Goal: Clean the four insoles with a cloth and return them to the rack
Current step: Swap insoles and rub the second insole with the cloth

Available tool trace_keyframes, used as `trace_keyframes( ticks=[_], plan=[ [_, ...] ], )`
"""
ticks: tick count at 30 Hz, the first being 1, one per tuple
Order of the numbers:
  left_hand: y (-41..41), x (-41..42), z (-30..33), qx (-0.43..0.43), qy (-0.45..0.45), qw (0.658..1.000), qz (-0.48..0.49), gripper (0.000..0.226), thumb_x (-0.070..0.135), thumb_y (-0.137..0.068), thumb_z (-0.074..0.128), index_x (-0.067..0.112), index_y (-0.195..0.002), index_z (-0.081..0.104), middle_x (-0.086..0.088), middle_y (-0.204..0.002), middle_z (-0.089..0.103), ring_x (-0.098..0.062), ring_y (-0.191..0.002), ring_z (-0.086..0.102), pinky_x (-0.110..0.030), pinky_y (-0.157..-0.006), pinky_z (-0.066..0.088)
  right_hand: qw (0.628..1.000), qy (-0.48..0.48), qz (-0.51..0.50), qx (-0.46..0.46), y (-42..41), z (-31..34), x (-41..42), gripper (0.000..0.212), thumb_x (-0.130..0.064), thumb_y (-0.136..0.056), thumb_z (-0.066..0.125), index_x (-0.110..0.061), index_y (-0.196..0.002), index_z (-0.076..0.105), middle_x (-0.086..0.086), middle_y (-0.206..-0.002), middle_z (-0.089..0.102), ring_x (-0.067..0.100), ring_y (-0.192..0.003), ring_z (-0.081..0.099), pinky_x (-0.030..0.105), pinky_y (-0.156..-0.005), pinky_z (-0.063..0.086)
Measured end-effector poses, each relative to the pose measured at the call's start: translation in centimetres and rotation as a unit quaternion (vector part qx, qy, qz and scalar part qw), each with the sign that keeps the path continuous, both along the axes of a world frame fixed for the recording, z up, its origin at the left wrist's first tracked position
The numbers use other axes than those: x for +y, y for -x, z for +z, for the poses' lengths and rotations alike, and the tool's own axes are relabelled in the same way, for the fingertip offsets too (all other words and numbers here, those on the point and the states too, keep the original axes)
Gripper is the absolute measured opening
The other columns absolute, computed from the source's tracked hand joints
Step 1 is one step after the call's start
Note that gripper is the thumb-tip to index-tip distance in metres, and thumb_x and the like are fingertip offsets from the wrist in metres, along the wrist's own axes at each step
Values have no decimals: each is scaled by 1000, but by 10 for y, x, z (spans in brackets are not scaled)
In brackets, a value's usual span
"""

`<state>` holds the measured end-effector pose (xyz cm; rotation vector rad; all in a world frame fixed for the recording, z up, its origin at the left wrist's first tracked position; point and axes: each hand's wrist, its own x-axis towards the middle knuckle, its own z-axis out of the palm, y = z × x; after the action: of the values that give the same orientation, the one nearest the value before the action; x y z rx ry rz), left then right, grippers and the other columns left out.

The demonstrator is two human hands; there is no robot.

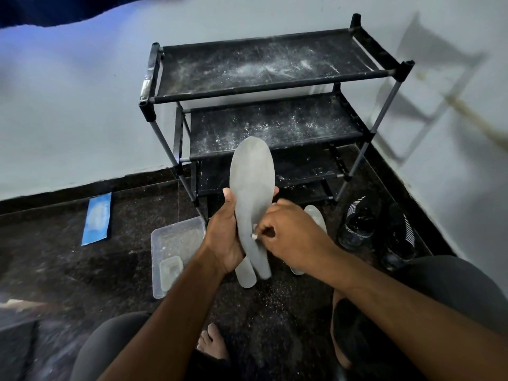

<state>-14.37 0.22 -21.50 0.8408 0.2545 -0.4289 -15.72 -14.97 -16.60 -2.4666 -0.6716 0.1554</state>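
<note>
A grey insole (pixel 251 182) stands upright in front of me, toe end up. My left hand (pixel 224 237) grips it from behind at mid-length, thumb on its left edge. My right hand (pixel 288 232) is curled against the insole's lower right side and pinches a small white bit of cloth (pixel 254 236). A second insole (pixel 245 276) lies on the floor below my left hand, and a third insole (pixel 316 215) lies behind my right hand. The black shoe rack (pixel 275 86) stands against the wall, its dusty shelves bare.
A clear plastic tray (pixel 176 248) with a small container in it sits on the dark floor to the left. A blue packet (pixel 97 218) lies further left by the wall. Two black shoes (pixel 376 226) stand at the right. My knees and a bare foot (pixel 213 342) are at the bottom.
</note>
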Motion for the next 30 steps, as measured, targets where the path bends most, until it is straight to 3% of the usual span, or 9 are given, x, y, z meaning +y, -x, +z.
trace_keyframes(
  ticks=[4,8,13,15,18,21,24,27,30],
  plan=[
    [-2,4,-5,10,-13,1000,-9,80,67,-103,19,9,-144,55,-13,-148,56,-30,-135,53,-43,-105,52,970,-168,10,177,0,14,-10,8,-20,-79,80,-15,-86,79,-16,-80,72,-7,-76,64,7,-68,45],
    [3,-4,3,11,-38,999,-2,67,61,-104,29,13,-125,70,-14,-117,72,-24,-96,73,-38,-83,62,977,-172,-123,-14,-15,13,-11,12,-23,-79,80,-21,-91,78,-14,-87,71,5,-83,58,19,-76,46],
    [7,-12,7,18,-39,999,-15,63,57,-107,29,11,-129,66,-12,-113,74,-22,-97,74,-36,-80,61,992,-30,-70,-98,-17,3,-11,26,-30,-89,69,-19,-112,73,-7,-98,68,8,-94,47,25,-83,44],
    [7,-12,9,24,-33,999,-24,65,58,-106,29,10,-133,63,-13,-114,74,-23,-99,73,-36,-81,61,988,26,-39,-147,-14,5,-13,21,-30,-92,63,-20,-107,75,-5,-93,65,10,-92,45,27,-83,44],
    [7,-11,10,34,-27,999,-25,68,60,-105,28,9,-138,59,-14,-119,73,-25,-105,72,-39,-83,60,985,84,32,-150,-8,4,-7,18,-27,-93,60,-18,-95,75,-6,-87,59,10,-89,42,22,-82,36],
    [7,-9,11,33,-28,998,-34,71,62,-105,31,8,-143,56,-17,-134,66,-30,-121,65,-43,-94,58,997,-4,56,-51,-5,8,-4,15,-27,-90,64,-18,-90,76,-8,-82,58,5,-86,40,20,-76,34],
    [9,-11,14,33,-29,999,-28,62,55,-107,29,9,-133,63,-14,-113,74,-24,-97,74,-37,-79,62,996,-38,-28,-82,-20,9,-13,20,-30,-89,68,-22,-106,75,-9,-91,65,4,-89,42,18,-75,33],
    [12,-17,14,22,-53,997,-43,61,54,-108,28,11,-131,64,-12,-109,75,-22,-92,74,-35,-77,61,983,-16,-103,-149,-29,5,-17,20,-25,-89,68,-17,-106,76,-5,-94,68,8,-90,43,22,-81,39],
    [13,-18,16,35,-45,997,-45,62,56,-106,31,11,-128,67,-13,-111,74,-23,-94,73,-37,-77,61,990,-5,-53,-132,-19,-4,-6,14,-21,-90,65,-15,-97,76,-6,-86,62,8,-88,41,24,-80,40]
  ],
)
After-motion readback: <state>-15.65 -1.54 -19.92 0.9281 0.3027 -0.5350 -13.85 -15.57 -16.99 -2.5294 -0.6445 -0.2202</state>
